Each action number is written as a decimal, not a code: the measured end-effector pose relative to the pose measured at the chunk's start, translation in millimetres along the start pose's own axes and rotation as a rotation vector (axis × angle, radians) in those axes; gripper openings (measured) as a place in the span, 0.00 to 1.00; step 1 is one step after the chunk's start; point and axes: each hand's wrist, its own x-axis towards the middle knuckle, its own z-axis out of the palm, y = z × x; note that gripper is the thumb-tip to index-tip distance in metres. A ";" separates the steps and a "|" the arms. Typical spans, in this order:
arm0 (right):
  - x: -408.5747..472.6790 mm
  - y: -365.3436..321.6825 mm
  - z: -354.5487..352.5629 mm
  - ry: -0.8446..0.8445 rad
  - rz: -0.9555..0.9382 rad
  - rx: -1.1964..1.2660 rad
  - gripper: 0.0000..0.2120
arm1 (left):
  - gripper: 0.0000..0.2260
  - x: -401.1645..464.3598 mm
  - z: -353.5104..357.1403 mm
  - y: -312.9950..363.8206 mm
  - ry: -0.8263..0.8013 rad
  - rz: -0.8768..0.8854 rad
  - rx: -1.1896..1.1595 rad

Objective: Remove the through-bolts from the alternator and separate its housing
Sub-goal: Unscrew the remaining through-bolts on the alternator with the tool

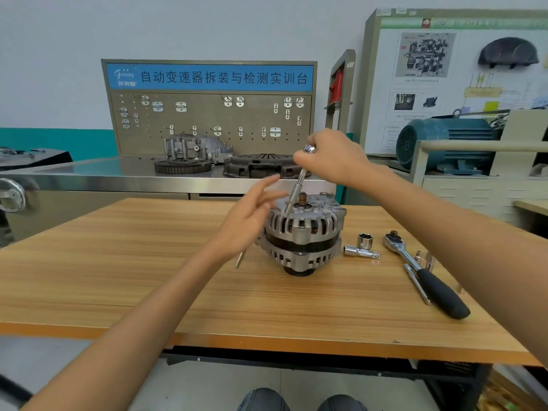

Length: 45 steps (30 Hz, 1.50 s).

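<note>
Silver cast-aluminium alternator (302, 232) with slotted vent ribs and dark central band: stood on end on wooden table, pulley end down, shaft stub up, near far edge, about midway between left and right edges. Housing halves seen joined. Slim loose metal through-bolt (239, 260) laid on table just left of alternator, partly hidden.

A wooden table (124, 262) is set before a steel workbench (118, 176) backed by a pegboard (207, 123) with a blue sign (207, 77). A white wall (50, 54) is banded in teal; a display board (444, 84) is seen at right.
</note>
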 end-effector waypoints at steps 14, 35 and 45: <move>-2.2 6.6 4.9 -0.041 0.003 0.010 0.18 | 0.25 -3.4 -5.8 -10.9 0.009 0.131 0.519; 13.8 -2.8 10.4 -0.133 -0.085 -0.095 0.18 | 0.11 4.2 3.7 2.9 -0.008 -0.071 0.024; 18.2 -5.7 9.0 -0.344 -0.188 0.117 0.14 | 0.10 23.7 -7.7 22.9 -0.282 -0.187 -0.194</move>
